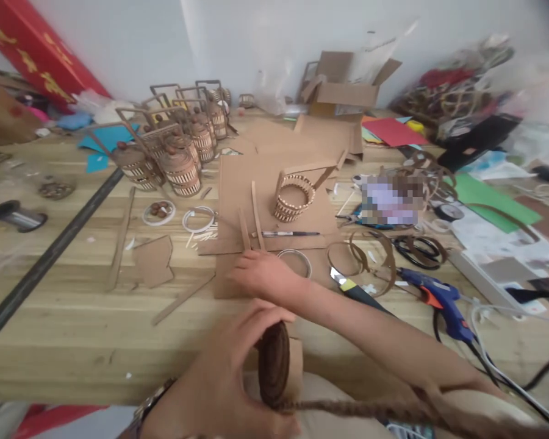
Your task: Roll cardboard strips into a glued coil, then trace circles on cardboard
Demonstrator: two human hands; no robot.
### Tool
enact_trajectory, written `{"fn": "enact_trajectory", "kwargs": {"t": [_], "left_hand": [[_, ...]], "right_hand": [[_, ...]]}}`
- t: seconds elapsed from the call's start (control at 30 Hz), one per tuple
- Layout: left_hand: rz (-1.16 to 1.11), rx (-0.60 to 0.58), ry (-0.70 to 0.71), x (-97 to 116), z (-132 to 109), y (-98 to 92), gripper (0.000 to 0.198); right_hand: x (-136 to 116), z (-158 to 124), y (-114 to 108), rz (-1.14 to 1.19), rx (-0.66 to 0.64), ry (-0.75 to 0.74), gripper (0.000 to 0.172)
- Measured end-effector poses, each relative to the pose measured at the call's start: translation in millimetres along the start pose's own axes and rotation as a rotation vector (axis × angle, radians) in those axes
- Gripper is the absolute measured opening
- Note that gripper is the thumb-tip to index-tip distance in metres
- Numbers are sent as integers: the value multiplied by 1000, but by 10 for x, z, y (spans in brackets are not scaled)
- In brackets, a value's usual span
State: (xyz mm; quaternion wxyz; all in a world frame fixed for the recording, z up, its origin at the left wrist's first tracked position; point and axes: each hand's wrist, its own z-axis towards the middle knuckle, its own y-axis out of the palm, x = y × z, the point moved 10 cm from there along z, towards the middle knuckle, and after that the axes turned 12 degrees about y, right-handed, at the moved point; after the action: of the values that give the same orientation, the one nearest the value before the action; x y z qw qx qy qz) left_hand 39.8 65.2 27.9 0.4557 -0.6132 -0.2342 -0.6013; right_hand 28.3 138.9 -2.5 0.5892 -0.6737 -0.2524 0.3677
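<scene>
Fingers and thumb of the left hand (231, 360) close around the rim of a dark brown coil (273, 363), which stands on edge by the near side of the table (73, 360). Blur hides its make, but it is probably light, fairly firm and not slippery; pinching opposite sides of the rim should keep it together, while a push at the centre might spread it. Just beyond, the right hand (263, 274) lies palm down at the near ends of thin brown strips (257, 213); whether its fingertips grip them I cannot tell. Such strips look bendy and could split if creased, so they suit a flat hold. Across the pale wood, from the left, are a wire spool (16, 216), a dark bar (50, 258), small lidded baskets (183, 175), cardboard (238, 183), an open basket (287, 212), a knife (355, 290) and a blue glue gun (441, 299); a pale wall (238, 36) rises behind.
</scene>
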Motion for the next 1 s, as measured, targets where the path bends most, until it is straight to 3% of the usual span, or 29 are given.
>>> {"fn": "enact_trajectory", "kwargs": {"t": [0.1,0.17,0.33,0.63,0.7,0.83,0.93,1.0], "left_hand": [[-14,-53,-2,62,-12,68,76],[-35,-51,-32,33,-38,72,77],[-52,-23,-63,-39,-67,40,78],[-115,-30,-96,-81,-41,68,74],[-130,-34,-125,-115,-32,88,73],[-105,-48,-134,-260,-28,120,72],[-112,-43,-55,-354,-43,126,71],[-104,32,-101,-492,-88,58,68]], "right_hand": [[-355,501,223,-1,-57,-127,12],[-463,694,342,-3,-69,-145,14],[-434,751,334,24,-52,-113,21],[271,118,7,200,-32,411,29],[327,21,-22,275,-12,463,27],[459,-175,-147,456,120,484,51],[718,-525,-280,580,240,513,31],[925,-880,-387,567,294,576,24]]}}
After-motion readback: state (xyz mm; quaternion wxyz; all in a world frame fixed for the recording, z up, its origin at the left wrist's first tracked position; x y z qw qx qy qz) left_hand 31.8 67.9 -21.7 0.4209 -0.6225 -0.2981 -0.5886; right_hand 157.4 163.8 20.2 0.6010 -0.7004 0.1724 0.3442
